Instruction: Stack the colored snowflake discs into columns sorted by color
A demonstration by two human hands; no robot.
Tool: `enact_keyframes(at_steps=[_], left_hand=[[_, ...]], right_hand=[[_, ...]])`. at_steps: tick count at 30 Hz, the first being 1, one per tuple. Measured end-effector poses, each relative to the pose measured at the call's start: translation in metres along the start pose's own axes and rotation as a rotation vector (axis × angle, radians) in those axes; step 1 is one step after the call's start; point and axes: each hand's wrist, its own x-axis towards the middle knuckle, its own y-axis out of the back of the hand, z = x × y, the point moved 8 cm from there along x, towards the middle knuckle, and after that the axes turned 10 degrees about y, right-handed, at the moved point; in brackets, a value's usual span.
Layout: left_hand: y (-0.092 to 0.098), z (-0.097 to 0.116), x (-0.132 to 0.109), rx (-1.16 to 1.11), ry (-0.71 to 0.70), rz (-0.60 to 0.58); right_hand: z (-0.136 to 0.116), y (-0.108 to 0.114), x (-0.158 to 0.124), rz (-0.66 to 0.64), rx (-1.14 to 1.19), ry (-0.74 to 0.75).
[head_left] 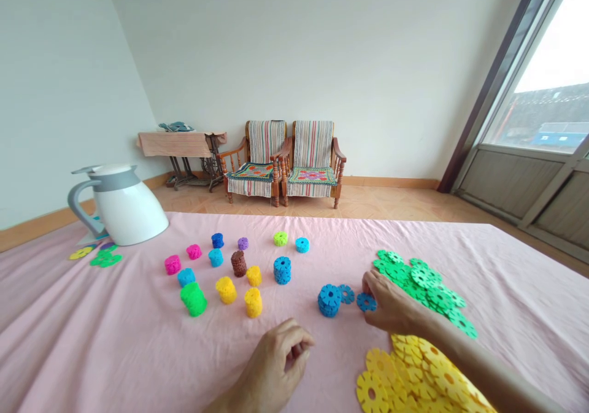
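Observation:
My right hand (391, 305) is at the right of the centre, its fingers and thumb closed on the edge of a blue notched plastic disc (366, 302). Another blue disc (346, 294) lies flat just left of it, beside a short stack of blue discs (329, 302). My left hand (279, 364) rests on the cloth nearer to me, fingers curled in and nothing visible in them. Beyond my right hand spreads a loose pile of green discs (427, 284). A pile of yellow discs (414, 376) lies partly hidden under my right forearm.
Several small disc stacks stand left of centre, among them a green stack (194, 299), a brown stack (238, 264) and a taller blue stack (282, 270). A white jug (131, 210) is on the pink cloth (115, 339) at left. Two wooden chairs (308, 177) stand behind the table.

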Motion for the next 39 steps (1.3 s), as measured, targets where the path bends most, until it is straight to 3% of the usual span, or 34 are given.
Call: enact_keyframes(at_steps=[5, 9, 13, 17, 21, 25, 29, 32, 39], left_hand=[[0.0, -0.001, 0.001, 0.001, 0.006, -0.002], [0.0, 0.0, 0.001, -0.014, 0.009, -0.01], [0.001, 0.0, 0.0, -0.026, 0.011, -0.02], [0.0, -0.002, 0.0, -0.035, 0.005, -0.017], [0.0, -0.002, 0.0, -0.038, -0.001, -0.021], [0.0, -0.002, 0.0, -0.038, -0.003, -0.017], [-0.002, -0.004, 0.0, -0.01, 0.005, -0.008], [-0.002, -0.004, 0.0, 0.0, 0.004, -0.008], [0.0, -0.003, -0.001, 0.012, -0.002, 0.0]], right_hand=[[-0.001, 0.012, 0.004, 0.099, 0.052, 0.0], [-0.031, 0.03, 0.013, 0.215, 0.123, 0.097], [-0.066, 0.032, 0.021, 0.207, 0.177, 0.181], [-0.081, 0.025, 0.024, 0.164, 0.191, 0.197], [-0.074, 0.027, 0.024, 0.178, 0.199, 0.187], [-0.043, 0.025, 0.025, 0.2, 0.192, 0.117], [-0.019, 0.004, 0.023, 0.069, 0.147, 0.117], [-0.019, -0.007, 0.021, -0.009, 0.172, 0.144], [-0.026, -0.006, 0.026, -0.039, 0.128, 0.129]])
